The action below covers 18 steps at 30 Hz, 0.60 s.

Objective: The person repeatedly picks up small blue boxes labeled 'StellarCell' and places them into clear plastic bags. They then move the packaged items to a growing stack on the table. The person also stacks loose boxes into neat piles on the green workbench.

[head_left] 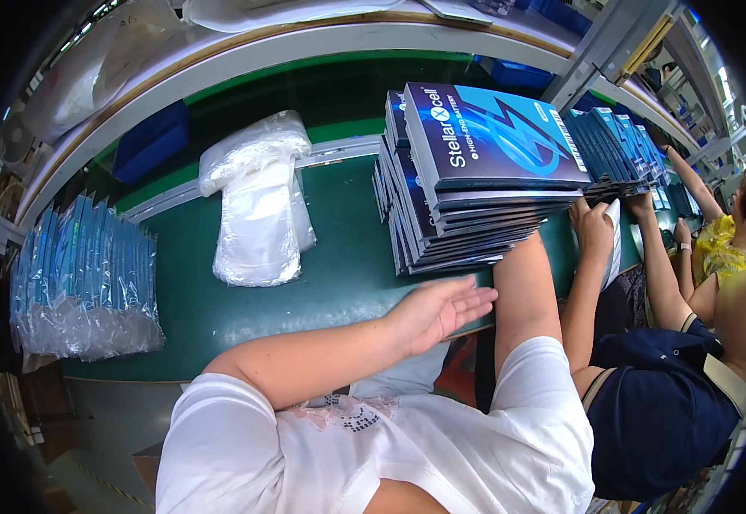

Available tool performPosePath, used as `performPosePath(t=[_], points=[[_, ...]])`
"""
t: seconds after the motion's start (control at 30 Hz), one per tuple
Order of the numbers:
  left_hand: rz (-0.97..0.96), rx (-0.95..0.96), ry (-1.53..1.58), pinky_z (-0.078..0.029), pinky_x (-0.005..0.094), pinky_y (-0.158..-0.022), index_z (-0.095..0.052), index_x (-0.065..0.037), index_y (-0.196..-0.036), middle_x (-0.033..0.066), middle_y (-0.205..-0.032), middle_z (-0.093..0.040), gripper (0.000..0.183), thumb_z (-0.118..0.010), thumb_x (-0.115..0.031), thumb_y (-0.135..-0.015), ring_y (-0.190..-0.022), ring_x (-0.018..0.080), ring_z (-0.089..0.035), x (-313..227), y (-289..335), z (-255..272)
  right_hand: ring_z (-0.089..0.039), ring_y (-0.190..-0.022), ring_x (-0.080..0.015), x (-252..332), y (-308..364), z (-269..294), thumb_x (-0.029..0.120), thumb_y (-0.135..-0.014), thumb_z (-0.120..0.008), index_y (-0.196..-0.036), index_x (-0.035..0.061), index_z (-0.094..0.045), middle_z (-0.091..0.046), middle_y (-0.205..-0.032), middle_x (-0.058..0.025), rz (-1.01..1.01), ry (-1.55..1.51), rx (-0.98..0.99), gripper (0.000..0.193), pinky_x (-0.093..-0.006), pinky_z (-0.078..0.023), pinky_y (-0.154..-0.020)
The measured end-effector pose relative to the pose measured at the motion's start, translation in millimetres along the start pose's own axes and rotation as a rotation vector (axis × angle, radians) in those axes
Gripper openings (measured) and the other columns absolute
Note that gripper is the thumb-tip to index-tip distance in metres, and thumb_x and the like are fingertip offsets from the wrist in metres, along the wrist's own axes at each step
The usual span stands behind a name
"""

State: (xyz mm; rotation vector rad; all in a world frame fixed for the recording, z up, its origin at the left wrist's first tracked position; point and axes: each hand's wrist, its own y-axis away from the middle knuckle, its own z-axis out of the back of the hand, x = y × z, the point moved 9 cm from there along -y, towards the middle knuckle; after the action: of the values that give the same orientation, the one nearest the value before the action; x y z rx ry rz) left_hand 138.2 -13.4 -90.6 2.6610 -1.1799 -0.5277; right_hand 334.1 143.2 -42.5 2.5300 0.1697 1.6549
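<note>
My left hand (pixel 448 313) is held over the near edge of the table, fingers stretched out and nothing in it. Just in front of it rises a tall stack of flat dark-blue and purple printed battery boxes (pixel 510 184). My right forearm (pixel 523 278) reaches forward to the near right side of this stack. The boxes hide my right hand, so its grip does not show. Left of the stack, a pile of clear plastic bags (pixel 259 223) lies on the green table (pixel 347 231). At the far left, several bagged blue boxes (pixel 86 265) stand in a row.
A co-worker in a dark top (pixel 656 411) sits close on my right, both arms reaching to more boxes (pixel 617 146). Another person in yellow (pixel 716 248) is beyond. A raised shelf (pixel 304 43) runs along the back; a blue bin (pixel 152 141) sits beneath it.
</note>
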Motion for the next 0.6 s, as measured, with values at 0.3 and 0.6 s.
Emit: performPosePath(t=[0.3, 0.6], points=[[-0.019, -0.069, -0.055, -0.045, 0.0446, -0.097, -0.042, 0.012, -0.110, 0.0278, -0.116, -0.050, 0.027, -0.044, -0.008, -0.091, -0.109, 0.0348, -0.054, -20.0, 0.8, 15.1, -0.051, -0.109, -0.0219, -0.9, 6.5, -6.0, 0.045, -0.095, -0.035, -0.123, 0.0082, -0.048, -0.056, -0.117, -0.0058, 0.013, 0.009, -0.034, 0.048, -0.0388, -0.041, -0.093], [0.238, -0.283, -0.445, -0.051, 0.0495, -0.086, -0.039, 0.021, -0.110, 0.0345, -0.106, -0.053, 0.039, -0.035, -0.008, -0.083, -0.100, 0.0423, -0.058, -60.7, 15.5, 32.0, -0.050, -0.112, -0.0220, -17.7, 21.7, -35.0, 0.045, -0.096, -0.034, -0.126, 0.0087, -0.046, -0.054, -0.121, -0.0059, 0.137, -0.007, -0.113, 0.049, -0.0387, -0.040, -0.095]])
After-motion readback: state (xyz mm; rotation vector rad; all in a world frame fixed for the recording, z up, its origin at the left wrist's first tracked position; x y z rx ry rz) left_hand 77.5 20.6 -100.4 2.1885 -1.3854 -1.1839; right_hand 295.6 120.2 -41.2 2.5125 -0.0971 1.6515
